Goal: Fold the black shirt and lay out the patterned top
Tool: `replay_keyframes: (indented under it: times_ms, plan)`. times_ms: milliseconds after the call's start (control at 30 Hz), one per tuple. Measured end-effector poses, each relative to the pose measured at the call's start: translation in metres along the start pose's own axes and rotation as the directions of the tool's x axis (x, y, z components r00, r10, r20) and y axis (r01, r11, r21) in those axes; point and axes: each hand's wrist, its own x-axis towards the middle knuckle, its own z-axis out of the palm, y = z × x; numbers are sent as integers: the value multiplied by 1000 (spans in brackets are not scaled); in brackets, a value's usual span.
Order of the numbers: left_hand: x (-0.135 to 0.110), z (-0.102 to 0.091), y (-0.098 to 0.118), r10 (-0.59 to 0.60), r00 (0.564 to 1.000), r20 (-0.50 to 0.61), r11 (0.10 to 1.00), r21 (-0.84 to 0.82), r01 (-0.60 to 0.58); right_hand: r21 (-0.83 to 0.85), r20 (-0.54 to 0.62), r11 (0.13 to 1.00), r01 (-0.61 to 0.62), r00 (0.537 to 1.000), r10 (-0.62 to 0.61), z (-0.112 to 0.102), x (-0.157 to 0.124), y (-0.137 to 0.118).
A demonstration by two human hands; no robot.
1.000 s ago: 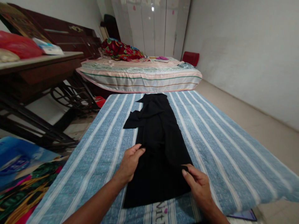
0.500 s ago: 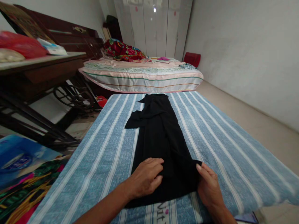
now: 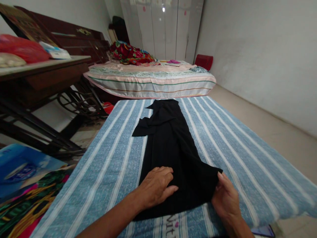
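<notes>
A long black garment (image 3: 164, 148) lies lengthwise over the blue-and-white striped cloth (image 3: 119, 158), folded narrow, a sleeve-like piece sticking out on its left. My left hand (image 3: 156, 186) rests palm down on the near part, fingers stretched forward and the thumb pointing right. At the near right, my right hand (image 3: 226, 195) pinches the garment's edge between thumb and fingers and holds that corner slightly raised. Creases run from the pinched corner up along the right side. Part of the fabric is hidden under my left hand.
A bed (image 3: 153, 81) with a red floral blanket (image 3: 131, 53) stands beyond the striped surface. On the left are a sewing table (image 3: 49, 66) with a red plastic bag (image 3: 24, 48), and a blue package (image 3: 27, 165) below. A white wall (image 3: 260, 49) runs along the right.
My right hand has pulled the garment's corner a little outward to the right, widening the near end. The left hand stays in place, its thumb now further out.
</notes>
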Motion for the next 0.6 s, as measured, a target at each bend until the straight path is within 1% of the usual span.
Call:
replay_keyframes:
  times_ms: [67,133,200,233,267,300,333,367,433,467,500,533,600]
  plan:
    - [3,-2,2,1,1000,17,1000,12,-1,-13,-14,1000,22,1000,-22,-3,0,2]
    - [6,-5,4,-4,999,35,1000,30,3,-62,19,997,46,999,-45,-6,-1,5]
    - [9,-8,6,-12,999,49,999,47,10,-175,110,981,89,991,-71,-6,-4,6]
    - [10,-10,7,-17,998,56,999,51,14,-258,174,957,135,981,-91,-6,-5,6]
    - [11,-11,7,-20,998,63,998,53,17,-350,244,915,201,962,-118,-4,-7,6]
    - [12,-13,7,-21,997,72,999,50,17,-439,326,852,287,934,-146,-3,-9,5]
    - [13,-15,6,-18,996,82,999,43,15,-510,420,771,382,892,-164,-1,-11,4]
    - [13,-17,6,-13,996,93,999,32,10,-555,517,684,475,840,-164,2,-13,3]
    - [15,-22,2,6,994,110,1000,0,-7,-572,662,542,615,737,-137,6,-15,2]
    - [16,-24,0,18,993,114,1000,-18,-16,-566,702,496,658,701,-129,7,-16,1]
    - [18,-26,-2,23,994,108,999,-34,-19,-563,722,462,685,680,-128,8,-16,1]
    - [20,-27,-5,19,996,90,999,-46,-14,-565,731,433,702,670,-132,9,-16,1]
    - [28,-29,-12,-15,999,29,998,-59,16,-558,756,382,737,641,-133,10,-15,2]
